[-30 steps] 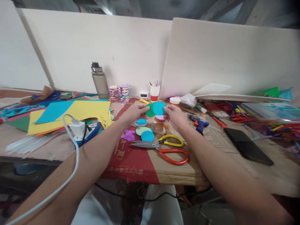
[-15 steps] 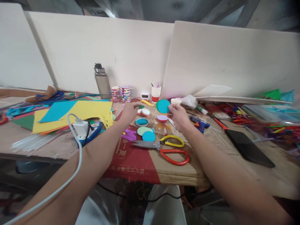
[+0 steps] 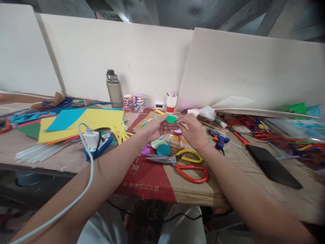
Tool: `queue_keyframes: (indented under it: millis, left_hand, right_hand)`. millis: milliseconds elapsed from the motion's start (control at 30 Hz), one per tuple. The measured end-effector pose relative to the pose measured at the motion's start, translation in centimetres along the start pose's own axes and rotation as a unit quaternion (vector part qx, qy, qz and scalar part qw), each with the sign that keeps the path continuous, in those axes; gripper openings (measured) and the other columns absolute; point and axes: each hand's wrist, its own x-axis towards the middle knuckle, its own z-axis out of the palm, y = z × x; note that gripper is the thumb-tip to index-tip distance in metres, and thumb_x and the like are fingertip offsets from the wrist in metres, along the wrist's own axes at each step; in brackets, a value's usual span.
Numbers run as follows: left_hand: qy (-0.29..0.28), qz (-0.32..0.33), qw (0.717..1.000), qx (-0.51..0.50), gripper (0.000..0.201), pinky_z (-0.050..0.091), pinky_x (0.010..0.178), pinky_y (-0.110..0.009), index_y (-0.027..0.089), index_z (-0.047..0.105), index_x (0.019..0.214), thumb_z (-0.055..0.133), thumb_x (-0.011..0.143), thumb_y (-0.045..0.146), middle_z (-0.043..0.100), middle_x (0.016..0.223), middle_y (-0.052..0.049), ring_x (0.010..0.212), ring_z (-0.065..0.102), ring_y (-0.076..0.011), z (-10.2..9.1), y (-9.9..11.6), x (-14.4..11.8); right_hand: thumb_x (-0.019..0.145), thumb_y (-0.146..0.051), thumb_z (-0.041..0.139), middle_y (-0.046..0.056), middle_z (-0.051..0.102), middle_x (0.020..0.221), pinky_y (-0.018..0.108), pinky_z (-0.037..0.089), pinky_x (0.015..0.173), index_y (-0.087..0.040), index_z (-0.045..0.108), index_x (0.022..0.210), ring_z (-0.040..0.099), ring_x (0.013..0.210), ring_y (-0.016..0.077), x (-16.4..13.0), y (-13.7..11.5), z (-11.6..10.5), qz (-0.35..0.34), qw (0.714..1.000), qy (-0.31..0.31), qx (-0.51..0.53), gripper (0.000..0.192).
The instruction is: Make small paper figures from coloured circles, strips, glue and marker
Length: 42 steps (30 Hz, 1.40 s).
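A green paper disc [image 3: 171, 119] is held up, tilted, between my two hands above the cardboard. My left hand [image 3: 155, 128] grips its left edge, with some fingers spread beneath it. At the right edge, the fingers of my right hand [image 3: 192, 131] pinch it. Whether the blue disc is still behind it cannot be seen. Just below my hands lie a light green paper disc [image 3: 157, 144], a blue paper disc [image 3: 163, 149] and purple paper scraps [image 3: 145, 150]. Large scissors [image 3: 173, 159] with yellow and red handles lie nearer me, blades apart. A purple-topped round piece [image 3: 178, 131] is partly hidden between my hands.
Yellow paper sheets [image 3: 99, 119], a white plug adapter [image 3: 90, 139] with a cable and a grey bottle [image 3: 114, 89] are on the left. Stacked paper cups [image 3: 171, 104] stand behind. On the right are a blue glue gun [image 3: 221, 139] and a black phone [image 3: 273, 166].
My right hand has brought the discs left and lower, turning the green one up. My left hand has left the pieces on the table and taken hold of the green disc.
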Motion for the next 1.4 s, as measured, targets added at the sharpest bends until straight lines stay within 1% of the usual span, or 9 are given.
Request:
queue_keyframes:
  millis: [67,133,233,400,500,633,733,1000,1400]
  left_hand:
    - [0.045,0.035,0.998,-0.012,0.022,0.054,0.072,-0.027,0.012,0.067,0.089,0.062,0.088,0.034,0.075,0.083,-0.011,0.071,0.071,-0.0166,0.1,-0.3,0.1]
    - [0.064,0.052,0.997,-0.008,0.015,0.054,0.073,-0.027,0.012,0.067,0.091,0.064,0.087,0.026,0.074,0.083,-0.009,0.071,0.071,-0.0156,0.2,-0.5,0.2]
    - [0.060,0.081,0.995,0.015,0.020,0.053,0.071,-0.026,0.011,0.067,0.091,0.068,0.085,0.030,0.074,0.085,-0.009,0.072,0.071,-0.0152,0.1,-0.6,0.2]
    - [0.088,0.123,0.985,0.083,0.032,0.051,0.067,-0.023,0.010,0.068,0.084,0.076,0.075,0.040,0.073,0.080,-0.007,0.067,0.067,-0.0122,0.0,-0.6,0.2]
    - [0.089,0.128,0.979,0.135,0.036,0.050,0.063,-0.022,0.011,0.069,0.081,0.078,0.071,0.045,0.072,0.076,-0.005,0.063,0.065,-0.0114,0.2,-0.8,0.1]
    - [0.062,0.110,0.979,0.163,0.035,0.048,0.059,-0.022,0.014,0.070,0.079,0.073,0.074,0.048,0.073,0.076,-0.004,0.061,0.064,-0.0118,0.4,-1.1,0.1]
    - [0.051,0.099,0.981,0.156,0.034,0.048,0.059,-0.022,0.016,0.071,0.081,0.071,0.076,0.049,0.073,0.076,-0.003,0.064,0.066,-0.0134,0.3,-1.3,0.2]
    - [0.060,0.111,0.978,0.167,0.033,0.048,0.059,-0.022,0.013,0.069,0.077,0.076,0.072,0.045,0.072,0.077,-0.004,0.058,0.060,-0.0099,0.7,-0.9,0.0]
    - [0.062,0.104,0.976,0.179,0.032,0.049,0.059,-0.023,0.013,0.069,0.080,0.074,0.074,0.043,0.071,0.075,-0.003,0.058,0.062,-0.0107,0.9,-0.7,-0.1]
  right_hand:
    - [0.086,-0.020,0.059,0.006,0.068,0.093,0.044,0.046,0.090,-0.025,0.061,0.080,0.058,0.097,0.0241,0.0,0.2,0.2,-0.011,1.000,-0.019,-0.001,0.008]
    - [0.084,-0.021,0.062,0.007,0.066,0.102,0.042,0.048,0.087,-0.024,0.061,0.091,0.057,0.098,0.0234,-0.2,0.4,0.4,0.021,1.000,-0.007,0.018,0.008]
    - [0.081,-0.027,0.065,0.008,0.059,0.113,0.036,0.051,0.080,-0.023,0.057,0.108,0.056,0.092,0.0197,-0.4,0.4,0.7,0.093,0.992,0.018,0.082,0.028]
    - [0.079,-0.039,0.065,0.006,0.059,0.111,0.030,0.051,0.074,-0.024,0.053,0.114,0.056,0.088,0.0162,-0.4,0.2,1.1,0.217,0.952,0.016,0.216,0.040]
    - [0.077,-0.045,0.067,0.004,0.063,0.101,0.028,0.049,0.066,-0.022,0.059,0.104,0.056,0.079,0.0150,-0.3,0.1,1.3,0.271,0.929,0.000,0.251,0.036]
    - [0.076,-0.049,0.065,-0.002,0.056,0.063,0.026,0.041,0.056,-0.020,0.060,0.073,0.049,0.058,0.0120,-0.3,0.3,1.4,0.324,0.918,0.004,0.227,0.030]
    - [0.073,-0.052,0.066,-0.004,0.051,0.056,0.026,0.038,0.054,-0.021,0.058,0.066,0.047,0.054,0.0115,-0.3,0.5,1.4,0.339,0.914,0.008,0.221,0.033]
    - [0.069,-0.048,0.070,-0.003,0.055,0.062,0.024,0.037,0.053,-0.020,0.061,0.071,0.045,0.055,0.0099,-0.3,1.2,1.7,0.343,0.900,0.009,0.270,0.030]
    - [0.070,-0.050,0.068,-0.005,0.051,0.055,0.025,0.036,0.051,-0.020,0.060,0.069,0.045,0.051,0.0106,-0.4,1.0,1.7,0.355,0.897,0.012,0.261,0.031]
